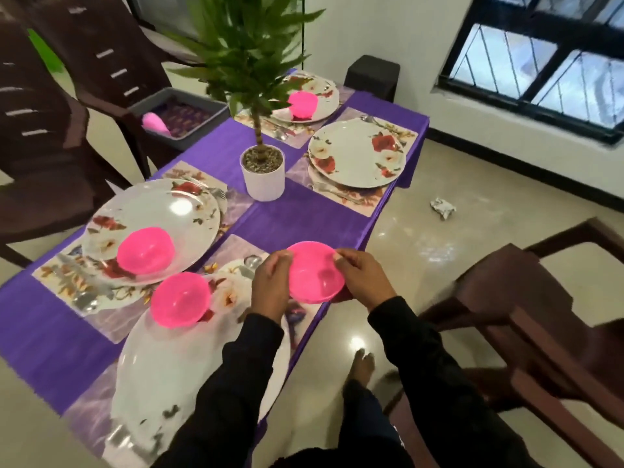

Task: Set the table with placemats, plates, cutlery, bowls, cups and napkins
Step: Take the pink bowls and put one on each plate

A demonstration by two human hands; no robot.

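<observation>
Both hands hold 1 pink plastic bowl [315, 273] above the near right edge of the purple-clothed table [297, 217], the bowl tilted with its opening toward the camera. Left hand [271, 285]: forearm in a dark sleeve rising from below, fingers curled, pinching the bowl's left rim. Right hand [363, 276]: thumb and fingers pinching the right rim. 3 more pink bowls rest on floral plates: near plate [182, 363], left plate [152, 217], far plate [324, 96]. The far right plate [356, 153] carries none. No legible writing is visible.
</observation>
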